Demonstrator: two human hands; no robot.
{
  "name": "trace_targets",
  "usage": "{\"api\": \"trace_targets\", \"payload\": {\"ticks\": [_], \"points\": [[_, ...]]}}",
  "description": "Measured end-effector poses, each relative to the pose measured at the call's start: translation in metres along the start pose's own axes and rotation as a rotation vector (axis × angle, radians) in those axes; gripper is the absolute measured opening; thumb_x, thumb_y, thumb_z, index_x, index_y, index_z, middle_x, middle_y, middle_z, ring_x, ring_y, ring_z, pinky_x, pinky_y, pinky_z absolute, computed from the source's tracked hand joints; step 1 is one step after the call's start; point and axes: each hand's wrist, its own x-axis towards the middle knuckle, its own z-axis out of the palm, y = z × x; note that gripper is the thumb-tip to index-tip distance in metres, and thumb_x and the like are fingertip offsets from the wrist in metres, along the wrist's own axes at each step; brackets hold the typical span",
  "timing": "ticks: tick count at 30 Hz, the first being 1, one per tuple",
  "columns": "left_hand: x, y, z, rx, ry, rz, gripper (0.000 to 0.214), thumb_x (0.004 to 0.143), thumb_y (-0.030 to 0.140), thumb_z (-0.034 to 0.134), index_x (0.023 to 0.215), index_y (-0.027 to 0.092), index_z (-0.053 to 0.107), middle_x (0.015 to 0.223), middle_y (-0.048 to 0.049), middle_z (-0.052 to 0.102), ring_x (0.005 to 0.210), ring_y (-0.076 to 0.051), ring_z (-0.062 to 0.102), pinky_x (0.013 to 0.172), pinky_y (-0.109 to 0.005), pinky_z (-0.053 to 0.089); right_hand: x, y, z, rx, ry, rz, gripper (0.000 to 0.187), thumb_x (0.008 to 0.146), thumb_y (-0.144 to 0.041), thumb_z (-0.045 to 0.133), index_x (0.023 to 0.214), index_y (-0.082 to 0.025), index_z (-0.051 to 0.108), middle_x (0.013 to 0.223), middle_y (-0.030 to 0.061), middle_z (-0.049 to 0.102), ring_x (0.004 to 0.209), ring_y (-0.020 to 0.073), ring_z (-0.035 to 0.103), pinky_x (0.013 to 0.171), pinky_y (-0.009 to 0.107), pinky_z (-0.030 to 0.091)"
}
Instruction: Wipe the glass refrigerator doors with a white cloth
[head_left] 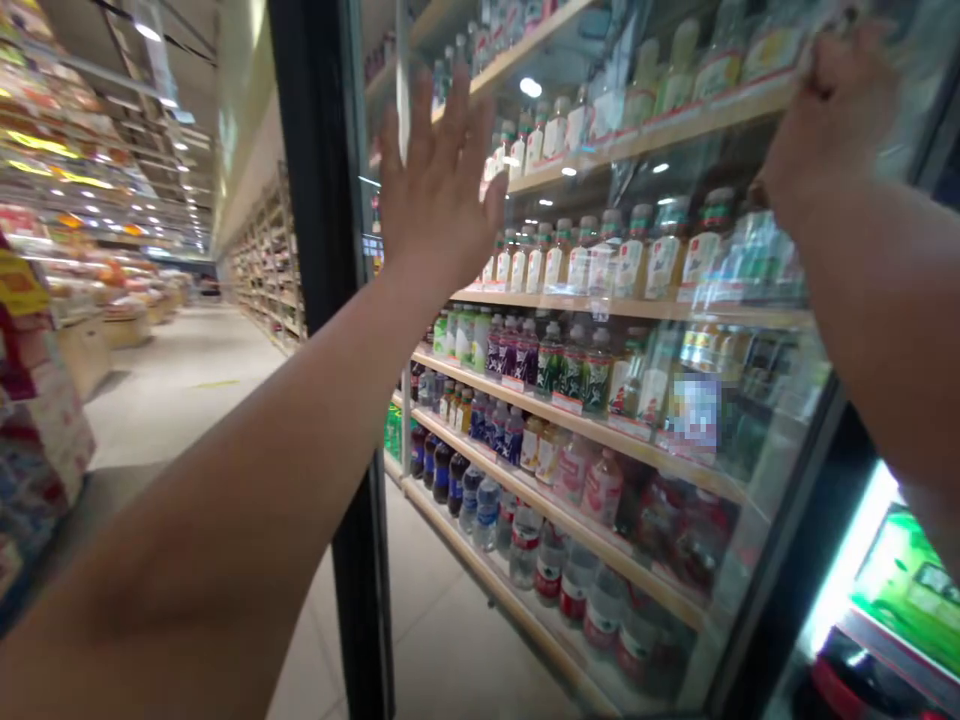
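Observation:
A glass door [622, 190] with a black frame [319, 200] stands in front of me. My left hand [442, 185] is raised to the left part of the pane, fingers spread and palm toward the glass. It looks flat against the pane, but contact is hard to confirm. High at the right, my right hand [840, 110] is closed, with its fingers curled near the glass. Blur hides what it holds, if anything. Behind or mirrored in the pane, rows of bottles [577, 365] line several wooden-edged shelves [517, 300].
A lit cooler section with green packs [911, 590] shows at lower right, beside the door's edge. To the left, a store aisle [191, 370] runs back between wall shelves [262, 260] and display stands [82, 340]. A stacked display [37, 430] stands close at far left.

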Motion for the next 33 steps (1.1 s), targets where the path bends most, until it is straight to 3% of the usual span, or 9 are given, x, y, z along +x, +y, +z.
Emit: {"api": "trace_targets", "payload": {"ticks": [2, 7, 13, 17, 20, 24, 26, 31, 33], "points": [[0.000, 0.000, 0.000, -0.028, 0.009, -0.014, 0.070, 0.096, 0.048, 0.022, 0.163, 0.029, 0.027, 0.167, 0.0206, 0.013, 0.159, -0.022, 0.001, 0.129, -0.044, -0.010, -0.003, -0.024, 0.001, -0.013, -0.070, 0.101, 0.053, 0.094, -0.005, 0.037, 0.146, -0.005, 0.049, 0.167, 0.0164, 0.027, 0.157, 0.0273, 0.022, 0.128, 0.052, 0.019], [-0.002, -0.004, 0.004, -0.044, 0.008, -0.017, 0.070, 0.093, 0.052, 0.025, 0.162, 0.041, 0.027, 0.160, 0.0290, 0.022, 0.158, -0.017, -0.007, 0.131, -0.044, -0.006, -0.041, -0.087, 0.006, 0.172, -0.111, -0.506, 0.044, 0.104, -0.030, 0.040, 0.147, -0.028, 0.051, 0.164, -0.0024, 0.038, 0.155, 0.0142, 0.026, 0.130, 0.040, 0.022], [-0.004, -0.008, 0.012, -0.054, 0.059, 0.014, 0.068, 0.095, 0.041, 0.026, 0.162, 0.031, 0.031, 0.166, 0.0158, 0.022, 0.159, -0.024, 0.006, 0.129, -0.044, -0.007, -0.045, -0.082, 0.026, 0.176, 0.051, -0.057, 0.054, 0.095, -0.017, 0.043, 0.148, -0.023, 0.051, 0.166, 0.0066, 0.033, 0.155, 0.0250, 0.025, 0.127, 0.055, 0.022], [-0.003, -0.008, 0.012, -0.139, 0.075, 0.027, 0.071, 0.091, 0.038, 0.034, 0.161, 0.033, 0.034, 0.164, 0.0182, 0.026, 0.159, -0.026, 0.005, 0.129, -0.042, -0.011, -0.089, -0.101, 0.020, 0.186, -0.024, -0.349, 0.053, 0.099, -0.023, 0.041, 0.151, -0.026, 0.050, 0.165, 0.0061, 0.035, 0.157, 0.0244, 0.024, 0.126, 0.054, 0.026], [-0.002, -0.006, 0.011, -0.176, 0.070, 0.024, 0.073, 0.088, 0.037, 0.038, 0.161, 0.034, 0.034, 0.162, 0.0197, 0.027, 0.159, -0.026, 0.003, 0.129, -0.041, -0.012, -0.101, -0.087, 0.014, 0.191, -0.054, -0.568, 0.049, 0.099, -0.027, 0.043, 0.146, -0.028, 0.055, 0.159, 0.0042, 0.046, 0.153, 0.0217, 0.033, 0.125, 0.049, 0.031], [-0.002, -0.003, 0.008, -0.122, 0.048, 0.000, 0.069, 0.093, 0.038, 0.025, 0.162, 0.032, 0.032, 0.164, 0.0210, 0.022, 0.159, -0.022, -0.001, 0.129, -0.040, -0.012, -0.065, -0.048, 0.018, 0.132, -0.004, -0.222, 0.058, 0.088, -0.015, 0.046, 0.145, -0.020, 0.058, 0.161, 0.0094, 0.043, 0.153, 0.0253, 0.033, 0.126, 0.051, 0.028], [-0.002, -0.002, 0.009, -0.115, 0.036, -0.016, 0.069, 0.094, 0.038, 0.022, 0.162, 0.034, 0.031, 0.164, 0.0238, 0.021, 0.158, -0.017, -0.009, 0.129, -0.039, -0.013, -0.060, -0.051, 0.019, 0.115, 0.026, -0.085, 0.060, 0.086, -0.013, 0.045, 0.144, -0.019, 0.058, 0.163, 0.0101, 0.039, 0.154, 0.0255, 0.032, 0.126, 0.051, 0.027], [-0.003, -0.001, 0.010, -0.149, 0.051, -0.015, 0.067, 0.096, 0.037, 0.023, 0.162, 0.034, 0.028, 0.162, 0.0276, 0.020, 0.143, 0.001, -0.038, 0.126, -0.033, -0.025, -0.100, -0.095, 0.009, 0.170, -0.058, -0.474, 0.053, 0.096, -0.025, 0.042, 0.148, -0.025, 0.055, 0.162, 0.0049, 0.041, 0.154, 0.0200, 0.030, 0.126, 0.047, 0.028], [-0.004, -0.001, 0.010, -0.144, 0.046, -0.005, 0.067, 0.098, 0.036, 0.020, 0.164, 0.029, 0.025, 0.164, 0.0260, 0.016, 0.138, 0.002, -0.044, 0.124, -0.034, -0.029, -0.099, -0.090, 0.010, 0.156, -0.050, -0.482, 0.053, 0.094, -0.025, 0.044, 0.146, -0.025, 0.057, 0.160, 0.0052, 0.044, 0.154, 0.0217, 0.032, 0.125, 0.049, 0.030]]}}
